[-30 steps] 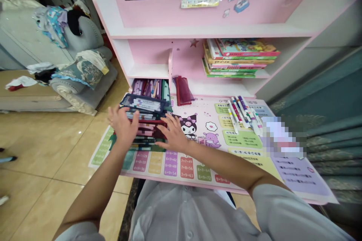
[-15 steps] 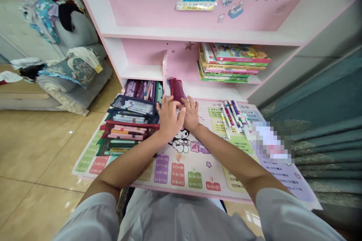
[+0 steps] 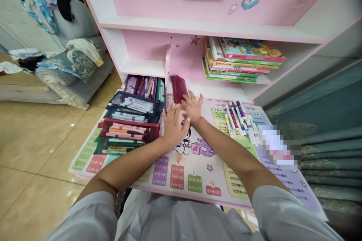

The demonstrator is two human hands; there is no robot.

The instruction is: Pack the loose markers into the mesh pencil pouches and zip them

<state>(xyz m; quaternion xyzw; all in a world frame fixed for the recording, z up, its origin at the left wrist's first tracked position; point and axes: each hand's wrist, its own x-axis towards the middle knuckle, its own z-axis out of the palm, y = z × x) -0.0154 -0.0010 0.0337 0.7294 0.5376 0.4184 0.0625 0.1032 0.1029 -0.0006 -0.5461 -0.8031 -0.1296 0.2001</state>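
A dark red mesh pouch (image 3: 179, 89) lies at the back of the desk, against the shelf opening. At its near end is my right hand (image 3: 193, 108), fingers spread; whether they touch the pouch I cannot tell. Just nearer and to the left, my left hand (image 3: 175, 126) hovers low over the desk mat with its fingers apart. To its left lie mesh pouches of markers: a navy pouch (image 3: 134, 104) and a red-edged pouch (image 3: 127, 130) with pink markers, among others. On the right, loose markers (image 3: 239, 118) lie in a bunch.
Stacked books (image 3: 243, 60) fill the right of the pink shelf unit (image 3: 181, 28). More filled pouches (image 3: 144, 86) are packed under its left compartment. A blurred-out item (image 3: 278, 147) lies near the mat's right edge, beside a teal curtain (image 3: 325, 120). A sofa (image 3: 73, 56) stands left.
The view has shifted slightly. My left hand has drawn a little back toward me, and my right hand's fingers have spread and moved slightly forward. The pouches stay in place.
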